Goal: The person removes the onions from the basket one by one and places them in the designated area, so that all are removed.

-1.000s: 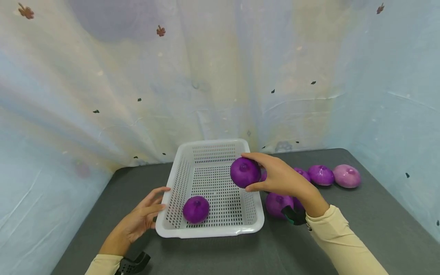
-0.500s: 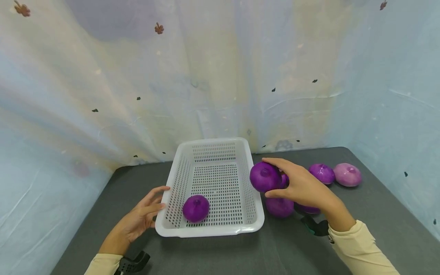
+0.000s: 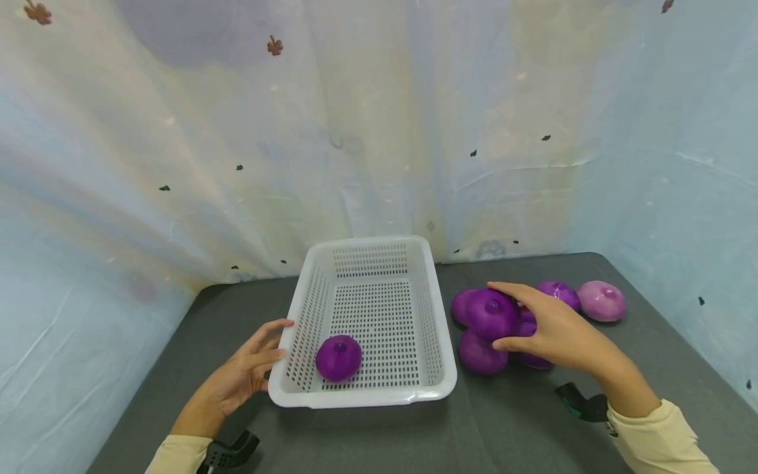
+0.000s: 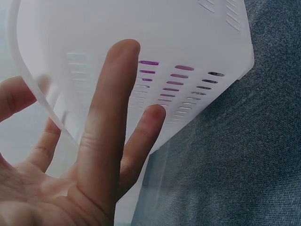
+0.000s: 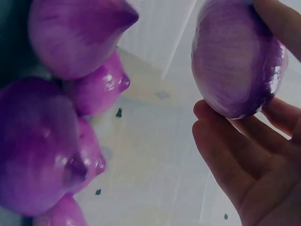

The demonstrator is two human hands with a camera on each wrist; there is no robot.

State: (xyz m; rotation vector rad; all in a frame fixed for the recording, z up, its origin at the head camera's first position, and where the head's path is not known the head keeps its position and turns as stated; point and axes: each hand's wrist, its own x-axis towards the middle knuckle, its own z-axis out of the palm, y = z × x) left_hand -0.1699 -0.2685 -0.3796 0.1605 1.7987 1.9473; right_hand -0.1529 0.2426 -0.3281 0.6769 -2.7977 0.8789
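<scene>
My right hand (image 3: 559, 332) grips a purple onion (image 3: 493, 315) between thumb and fingers, just over a cluster of other onions right of the basket. In the right wrist view the held onion (image 5: 235, 61) is glossy, apart from the onions at left. A white perforated plastic basket (image 3: 364, 399) stands in the middle of the table, with one purple onion (image 3: 338, 359) at its front left. My left hand (image 3: 239, 378) touches the basket's left side. Its fingers (image 4: 108, 103) lie fairly straight beside the wall and rim in the left wrist view.
Beneath and around the right hand lie several purple onions (image 3: 482, 354), some partly hidden. A paler pink onion (image 3: 601, 301) sits at the far right end. The dark grey table (image 3: 367, 447) ends at the back against a pale patterned curtain (image 3: 367, 131).
My right hand has carried the onion rightward, from above the basket's right edge to over the onion cluster. My left hand and the basket have stayed in place.
</scene>
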